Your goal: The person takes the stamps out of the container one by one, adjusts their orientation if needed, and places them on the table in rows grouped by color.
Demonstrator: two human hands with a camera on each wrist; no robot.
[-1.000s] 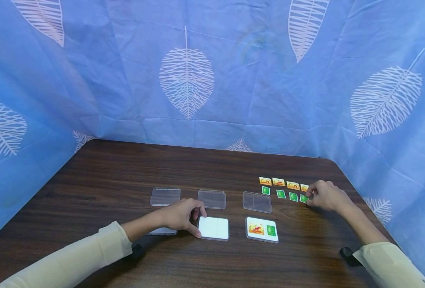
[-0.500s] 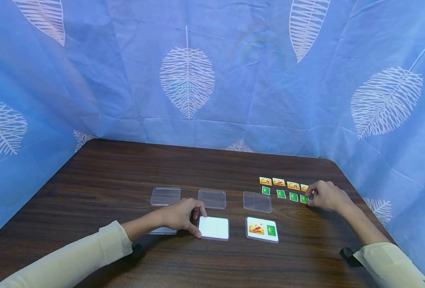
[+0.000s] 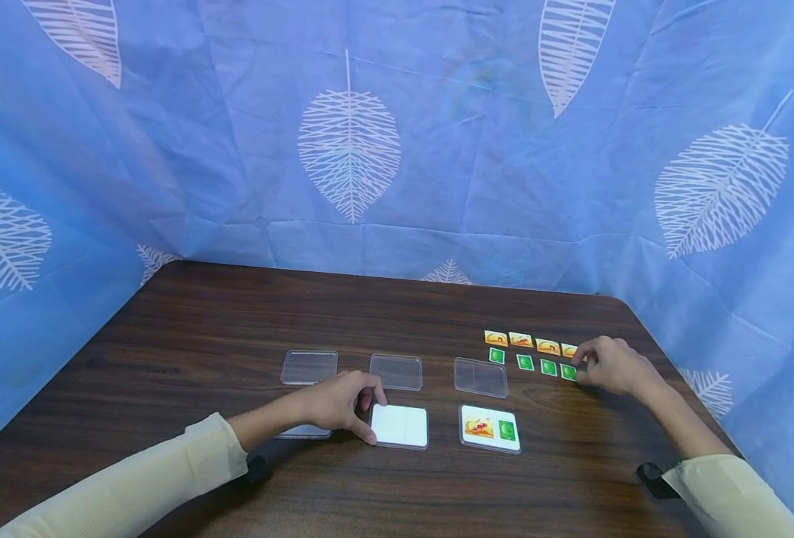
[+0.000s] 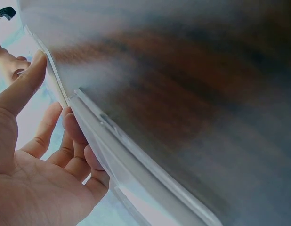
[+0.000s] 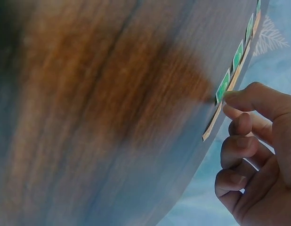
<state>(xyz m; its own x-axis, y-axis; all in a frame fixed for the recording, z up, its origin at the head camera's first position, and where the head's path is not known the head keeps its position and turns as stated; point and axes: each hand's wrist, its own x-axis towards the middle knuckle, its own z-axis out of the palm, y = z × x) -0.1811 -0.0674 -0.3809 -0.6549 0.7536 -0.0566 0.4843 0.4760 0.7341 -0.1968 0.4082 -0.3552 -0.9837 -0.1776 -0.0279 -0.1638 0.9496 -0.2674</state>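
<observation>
My left hand (image 3: 339, 402) holds the left side of a clear plastic case (image 3: 399, 427) with a white card in it, thumb at the near corner and index finger at the far one. In the left wrist view the thumb rests on the edge of that case (image 4: 55, 77), with another case (image 4: 141, 162) nearer the camera. At the right, my right hand (image 3: 615, 366) has thumb and index fingertip at the right edge of the end green stamp (image 3: 568, 372). The right wrist view shows them pinching a corner of this green stamp (image 5: 222, 87); the other fingers are curled.
Orange stamps (image 3: 521, 340) lie in a row behind the green ones. Clear lids (image 3: 309, 368) lie in a line across the table. One case (image 3: 490, 429) at the right bears an orange and a green stamp on white card. A blue leaf-patterned curtain (image 3: 437, 149) surrounds the table.
My right hand has shifted very slightly to the right, uncovering a little more of the end green stamp. The left hand stays on the case.
</observation>
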